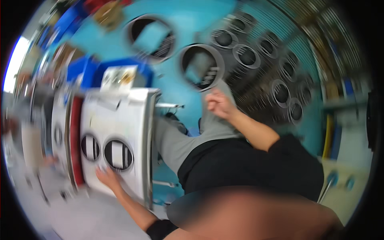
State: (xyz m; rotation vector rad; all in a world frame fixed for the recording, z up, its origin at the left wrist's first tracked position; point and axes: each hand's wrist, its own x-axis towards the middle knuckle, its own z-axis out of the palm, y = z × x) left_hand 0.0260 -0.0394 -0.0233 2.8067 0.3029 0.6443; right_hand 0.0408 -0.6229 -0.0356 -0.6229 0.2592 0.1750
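Observation:
On the white worktop to my left lie two dark rings with pale middles, a larger ring and a smaller ring. My left hand is just below the larger one, fingers apart, and I cannot tell whether it touches the rim. My right hand is curled closed over my right leg, blurred by motion; what it holds, if anything, is hidden. Just beyond it is a large grey-rimmed dark ring. A similar large ring appears farther off, over the blue-green floor.
Several dark parts with round openings stand in rows on the right. Blue bins and a white box stand behind the worktop. A red strip runs along its left side. Shelving lines the far right.

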